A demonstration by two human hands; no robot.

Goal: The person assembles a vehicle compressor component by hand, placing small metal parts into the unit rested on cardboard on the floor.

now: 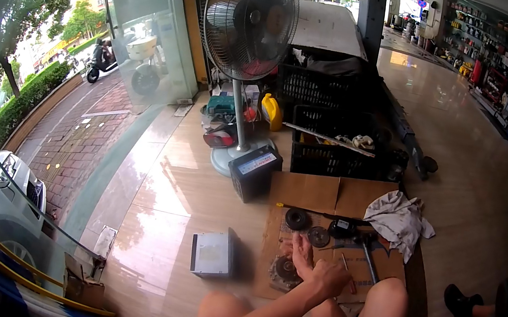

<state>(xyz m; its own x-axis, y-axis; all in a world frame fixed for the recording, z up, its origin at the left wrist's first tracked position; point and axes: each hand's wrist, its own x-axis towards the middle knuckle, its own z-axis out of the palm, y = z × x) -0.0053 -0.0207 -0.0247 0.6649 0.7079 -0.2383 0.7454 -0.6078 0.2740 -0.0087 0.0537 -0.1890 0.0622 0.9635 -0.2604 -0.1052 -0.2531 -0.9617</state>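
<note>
My forearms cross in front of me. My left hand [331,278] is closed, over or beside my right wrist; anything inside its fingers is hidden. My right hand [302,254] has its fingers stretched out, close above a round metal part with a toothed-looking rim [284,271]; whether they touch is unclear. On the cardboard sheet [307,185], a screwdriver with a red handle [352,286] lies just right of my left hand. Beyond my hands are a black ring-shaped part [296,219], a grey disc [319,237], a black cylindrical part [342,228] and a long-handled tool [370,259].
A crumpled white rag [398,221] lies at the cardboard's right edge. To the left are a grey box [212,254], a car battery [254,173] and a standing fan [251,19]. Black crates [328,161] stand behind. Another person's shoe [461,303] is at right.
</note>
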